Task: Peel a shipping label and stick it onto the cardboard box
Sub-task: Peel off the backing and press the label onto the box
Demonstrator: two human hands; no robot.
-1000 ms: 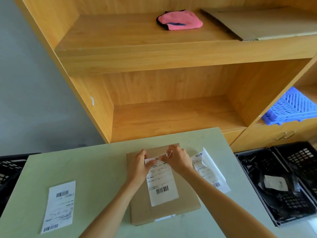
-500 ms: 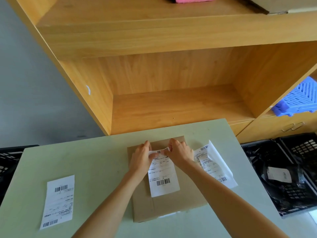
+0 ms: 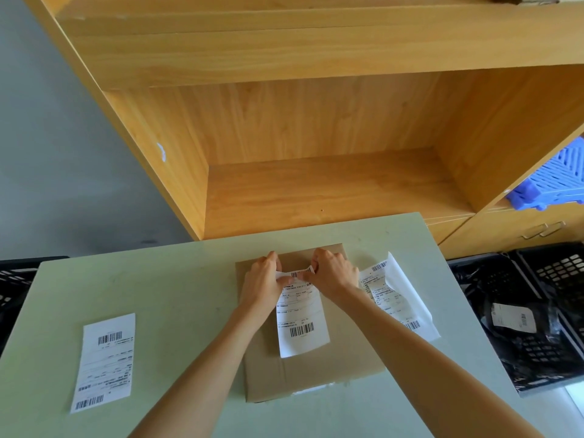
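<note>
Pale green table (image 3: 164, 298) (wooden shelving (image 3: 316, 191) behind) bears cardboard box (image 3: 341, 358).

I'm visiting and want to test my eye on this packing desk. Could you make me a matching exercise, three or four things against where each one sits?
Things:
1. shipping label
2. spare label
3. blue crate
4. black basket

Places:
A. alone on the table's left part
B. right of the table, lower down, with dark bags in it
C. on the cardboard box, its top edge pinched by the left hand and right hand
D. in the wooden shelf, at the right edge of the view

Pairs: 1-C, 2-A, 3-D, 4-B
</note>
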